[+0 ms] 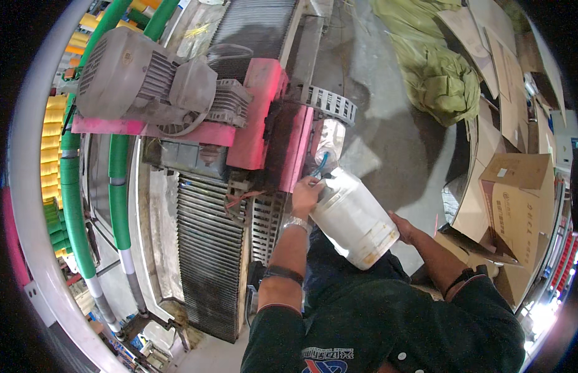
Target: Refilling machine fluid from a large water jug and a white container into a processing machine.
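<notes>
A white plastic jug point(354, 217), stained brown at its base, is tilted in front of my body, its top end toward the machine. My right hand point(403, 229) holds it at the lower right; part of the fingers is hidden behind it. My left hand point(306, 194) is closed at the jug's top end, its fingertips pinched on a thin blue tube point(322, 162). That tube runs up to a shiny metal container point(331, 138) beside the machine's pink panel point(296, 149). Whether liquid is flowing cannot be seen.
A grey motor point(128, 74) on a pink mount stands left, above a ribbed dark conveyor bed point(208, 248). Green-wrapped pipes point(119, 155) run along the far left. At right are cardboard boxes point(519, 199) and a crumpled olive sheet point(447, 84) on the grey floor point(388, 137).
</notes>
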### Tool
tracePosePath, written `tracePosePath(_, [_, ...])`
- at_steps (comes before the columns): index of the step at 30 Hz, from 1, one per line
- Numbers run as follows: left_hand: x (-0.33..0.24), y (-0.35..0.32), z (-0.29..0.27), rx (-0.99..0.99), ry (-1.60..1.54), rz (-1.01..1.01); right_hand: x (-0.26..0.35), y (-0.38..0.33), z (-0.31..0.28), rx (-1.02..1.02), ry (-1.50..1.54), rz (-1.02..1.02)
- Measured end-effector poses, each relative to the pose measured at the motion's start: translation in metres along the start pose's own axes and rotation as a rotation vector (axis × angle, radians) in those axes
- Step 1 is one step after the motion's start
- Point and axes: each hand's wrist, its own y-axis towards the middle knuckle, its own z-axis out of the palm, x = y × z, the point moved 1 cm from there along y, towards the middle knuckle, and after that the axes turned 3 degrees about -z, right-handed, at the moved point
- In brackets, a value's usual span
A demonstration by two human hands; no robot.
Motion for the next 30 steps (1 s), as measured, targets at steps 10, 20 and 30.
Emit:
tracePosePath(10, [0.004, 0.003, 0.004, 0.025, 0.040, -0.023, 0.011, -0.016, 0.008, 0.006, -0.069, 0.045])
tracePosePath(20, [0.008, 0.004, 0.001, 0.008, 0.052, -0.050, 0.010, -0.015, 0.011, 0.026, -0.070, 0.032])
tracePosePath(30, [0.002, 0.005, 0.004, 0.040, 0.073, -0.085, 0.011, -0.022, 0.011, 0.022, -0.043, 0.035])
